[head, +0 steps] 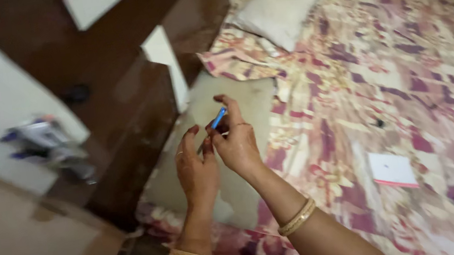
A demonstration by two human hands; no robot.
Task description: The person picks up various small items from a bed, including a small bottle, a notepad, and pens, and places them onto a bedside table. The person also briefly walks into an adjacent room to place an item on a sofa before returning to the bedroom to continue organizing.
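right hand (237, 143) pinches the blue pen (218, 117), held up over the near-left part of the bed | pen axis slants from near-left up to far-right | left hand (196, 169) just beside it, fingertips at the lower end, grasp unclear | floral bedsheet (393, 67) beneath

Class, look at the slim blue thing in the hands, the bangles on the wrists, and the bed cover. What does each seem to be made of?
Blue pen: probably glossy plastic, given its bright even colour; blurred.
Bangles: gold-coloured, likely metal, faintly shiny.
Bed cover: matt printed cloth, creased and folded.
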